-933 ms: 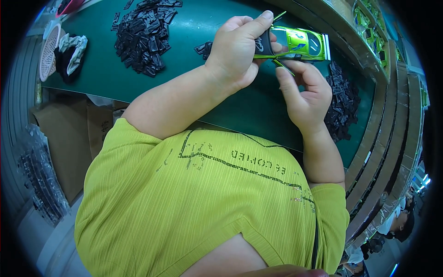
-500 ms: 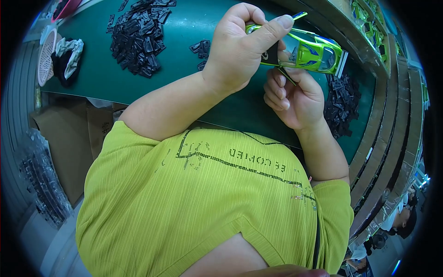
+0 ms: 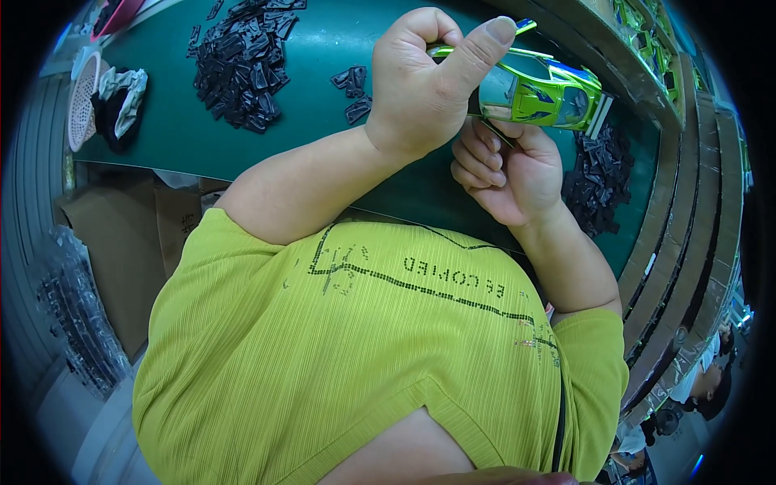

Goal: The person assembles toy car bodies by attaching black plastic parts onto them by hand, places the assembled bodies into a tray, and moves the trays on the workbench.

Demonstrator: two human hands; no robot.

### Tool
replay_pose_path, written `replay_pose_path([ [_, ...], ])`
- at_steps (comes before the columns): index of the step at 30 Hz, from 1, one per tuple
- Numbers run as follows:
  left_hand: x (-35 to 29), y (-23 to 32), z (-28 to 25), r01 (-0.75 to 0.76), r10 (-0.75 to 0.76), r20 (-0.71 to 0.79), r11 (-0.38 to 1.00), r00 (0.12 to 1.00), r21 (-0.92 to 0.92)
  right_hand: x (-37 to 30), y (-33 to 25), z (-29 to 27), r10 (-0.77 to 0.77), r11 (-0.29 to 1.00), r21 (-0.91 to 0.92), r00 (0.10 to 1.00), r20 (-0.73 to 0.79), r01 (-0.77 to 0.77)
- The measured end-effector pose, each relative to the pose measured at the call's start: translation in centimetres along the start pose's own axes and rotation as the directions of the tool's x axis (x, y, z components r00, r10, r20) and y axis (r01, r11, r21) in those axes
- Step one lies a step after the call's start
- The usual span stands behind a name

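My left hand (image 3: 424,89) grips a shiny green toy car (image 3: 537,97) with blue markings near the front end, thumb on top. The car's rear, with a pale spoiler (image 3: 599,115), points right. On its far side a door (image 3: 525,26) stands swung out. My right hand (image 3: 517,166) is closed at the near side, its thumb and fingers pinching a thin dark panel with a green edge (image 3: 498,133), which looks like the near door. Whether a separate small part is also between these fingers is hidden.
On the green table (image 3: 323,48) lie a large heap of black plastic parts (image 3: 242,69), a few loose ones (image 3: 356,89), and another heap (image 3: 598,178) at right. A pink basket (image 3: 82,101) with cloth stands left. Cardboard trays (image 3: 663,73) with green car bodies line the right.
The car has tilted slightly, and its rear has dipped a little. My right hand has shifted slightly left and up, closer under the car's near side. My left hand keeps its grip.
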State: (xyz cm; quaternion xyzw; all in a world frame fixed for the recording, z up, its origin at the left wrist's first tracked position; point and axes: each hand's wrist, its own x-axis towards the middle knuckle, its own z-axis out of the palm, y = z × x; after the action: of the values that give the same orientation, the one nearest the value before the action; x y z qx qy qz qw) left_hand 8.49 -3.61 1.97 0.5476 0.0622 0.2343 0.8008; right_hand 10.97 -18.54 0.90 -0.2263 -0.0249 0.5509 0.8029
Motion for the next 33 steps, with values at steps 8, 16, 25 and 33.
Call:
replay_pose_path([
  [8,1.1,-1.6,-1.1,-0.179,0.180,0.022,0.949,0.983,0.260,0.2,-0.4,0.9,-0.030,0.993,-0.117,0.989,-0.145,0.013],
  [16,1.7,-1.3,-1.0,0.151,-0.154,-0.016,0.982,0.988,-0.112,-0.4,-1.0,0.5,-0.446,0.583,-0.804,0.873,-0.198,0.116],
  [25,1.4,-0.2,-1.0,0.244,-0.250,0.050,0.964,0.967,0.108,-1.0,-2.7,3.2,-0.451,-0.854,-0.519,0.565,0.690,-0.048],
  [33,1.5,-0.4,-1.2,0.236,-0.311,0.238,0.925,0.920,0.296,-1.1,-3.4,2.2,-0.440,-0.819,-0.567,0.726,0.529,-0.084],
])
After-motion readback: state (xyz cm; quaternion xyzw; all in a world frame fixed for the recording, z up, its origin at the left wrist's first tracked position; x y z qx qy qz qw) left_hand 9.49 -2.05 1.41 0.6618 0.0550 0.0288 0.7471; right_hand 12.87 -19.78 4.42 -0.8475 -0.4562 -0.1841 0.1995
